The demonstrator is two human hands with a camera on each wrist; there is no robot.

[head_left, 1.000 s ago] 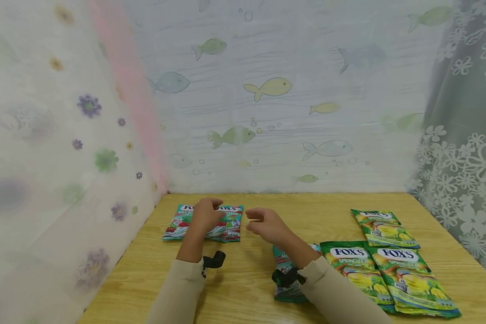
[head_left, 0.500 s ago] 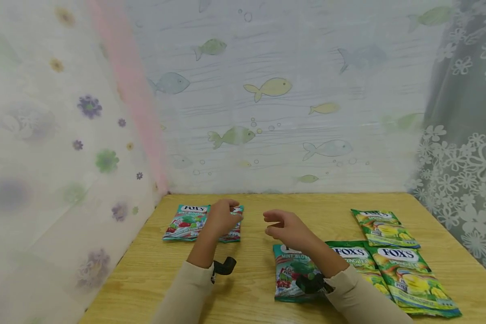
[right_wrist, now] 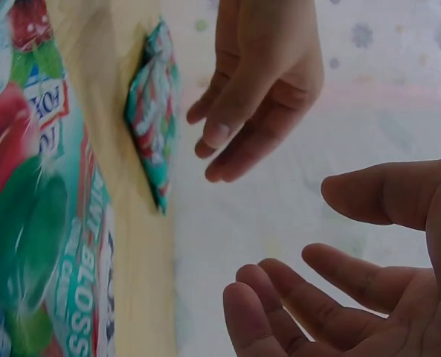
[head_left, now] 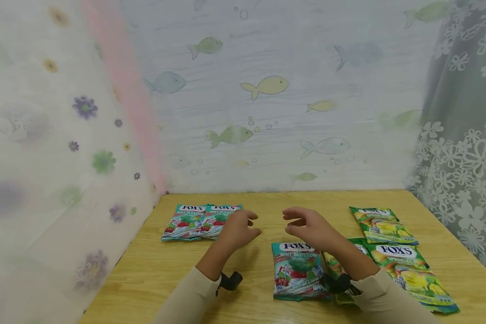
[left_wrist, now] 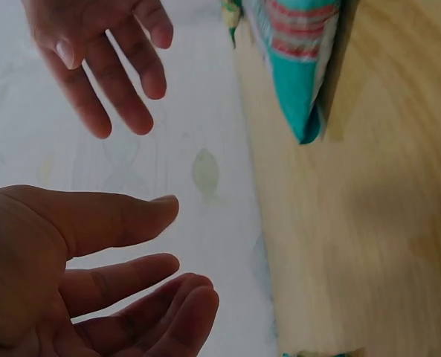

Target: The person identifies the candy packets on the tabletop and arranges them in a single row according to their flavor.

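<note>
Both your left hand [head_left: 239,228] and right hand [head_left: 313,229] have drifted right, empty, fingers loosely parted. That leaves the near teal packet [head_left: 296,273] mostly uncovered, apparently easier to reach.

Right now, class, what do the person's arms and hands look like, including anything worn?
The left sleeve and right sleeve are plain beige, with a curved black device at each wrist. The left hand and right hand wear no gloves.

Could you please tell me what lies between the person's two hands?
Nothing: in the head view, only a bare stretch of wooden table shows between the left hand and right hand.
</note>
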